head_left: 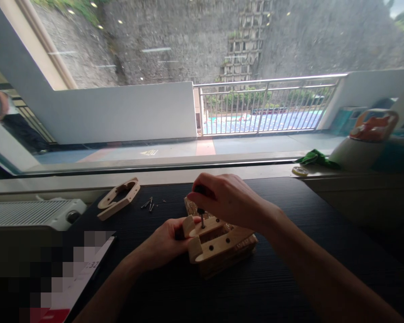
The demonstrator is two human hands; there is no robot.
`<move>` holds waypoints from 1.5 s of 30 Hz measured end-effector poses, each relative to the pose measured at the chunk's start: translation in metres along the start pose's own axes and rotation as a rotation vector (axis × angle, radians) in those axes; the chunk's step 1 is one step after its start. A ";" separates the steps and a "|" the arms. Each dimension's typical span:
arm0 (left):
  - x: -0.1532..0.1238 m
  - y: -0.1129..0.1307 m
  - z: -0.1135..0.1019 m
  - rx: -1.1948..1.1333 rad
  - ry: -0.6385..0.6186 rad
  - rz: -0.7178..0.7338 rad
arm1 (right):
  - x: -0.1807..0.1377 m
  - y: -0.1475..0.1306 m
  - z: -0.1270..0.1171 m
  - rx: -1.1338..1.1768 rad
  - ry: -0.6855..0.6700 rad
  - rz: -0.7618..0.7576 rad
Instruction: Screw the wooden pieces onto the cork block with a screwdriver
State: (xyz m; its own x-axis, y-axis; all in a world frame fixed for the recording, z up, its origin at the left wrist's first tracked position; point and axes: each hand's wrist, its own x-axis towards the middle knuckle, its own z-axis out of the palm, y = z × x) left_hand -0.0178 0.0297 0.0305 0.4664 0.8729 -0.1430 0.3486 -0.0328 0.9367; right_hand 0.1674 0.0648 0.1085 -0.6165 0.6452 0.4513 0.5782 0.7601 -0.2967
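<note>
A: Where's the business end?

B: The screwdriver point(202, 218) stands nearly upright, its shaft dropping from the right hand point(230, 199) to the far rail of the wooden frame point(219, 244). The frame lies directly below that fist, its long axis running left to right and tilting slightly away.

A: And the fingers up top?

B: Curled tight around the dark handle, no gap showing!

A: Which hand is nearer the wood?

B: The left hand point(161, 240), right against it! Its fingers wrap the rounded left end, clasping it, though I can't make out every fingertip.

A: Underneath?

B: A patterned block point(218, 265), with the frame lying on top. Off to the left, loose screws point(151, 204) lie on the dark table point(289, 202), just beside a second wooden piece point(116, 206).
</note>
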 end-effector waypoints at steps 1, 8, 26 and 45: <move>0.000 0.000 0.000 0.003 0.000 0.002 | 0.000 -0.001 0.000 -0.013 -0.003 -0.015; -0.001 -0.001 -0.001 0.038 0.030 -0.008 | -0.001 -0.005 -0.003 -0.006 -0.041 -0.087; 0.001 -0.007 -0.002 -0.008 -0.016 -0.010 | 0.000 0.000 -0.005 -0.023 0.013 -0.094; 0.001 -0.005 -0.001 -0.036 -0.025 -0.005 | -0.001 0.000 -0.006 0.006 -0.019 -0.086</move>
State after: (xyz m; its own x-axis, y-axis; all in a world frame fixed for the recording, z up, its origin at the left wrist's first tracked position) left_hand -0.0200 0.0308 0.0262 0.4852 0.8605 -0.1552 0.3218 -0.0107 0.9468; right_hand 0.1712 0.0635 0.1132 -0.6739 0.5786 0.4594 0.5192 0.8133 -0.2628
